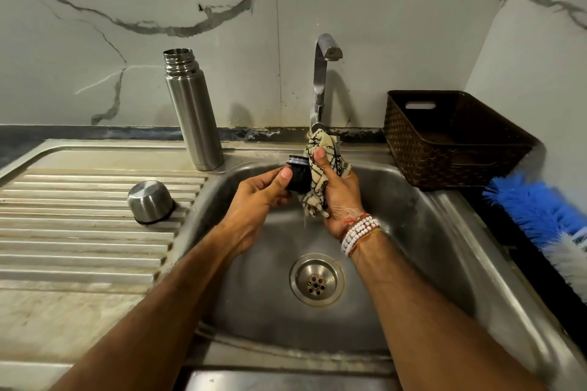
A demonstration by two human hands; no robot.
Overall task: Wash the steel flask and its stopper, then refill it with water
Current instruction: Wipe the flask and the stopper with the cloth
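The black stopper (297,176) is held above the sink (428,232), just under and in front of the tap (320,82), with its ringed end tipped up and away toward the back wall. The left hand (257,197) pinches its dark body between thumb and curled fingers, while the right hand (340,197) grips a patterned cloth (320,152) bunched against the stopper's right side, thumb pressed on top of the fabric; so both hands are full, and the step in hand looks like scrubbing the stopper. Whether the tap is running I cannot tell. The steel flask (193,114) stands to the left of and behind the hands, on the sink's back ledge against the wall, its long axis upright and its threaded mouth open at the top. It lies on the left hand's side, so that hand is probably the one to fetch it, once the stopper is set down. Its steel cup (151,201) sits upside down on the ribbed draining board (79,232), left of the left hand. Below the hands the drain (316,279) is open. On the table to the right rest a brown woven basket (444,149) and a blue-and-white brush (540,213). Grey-veined marble lines the wall behind.
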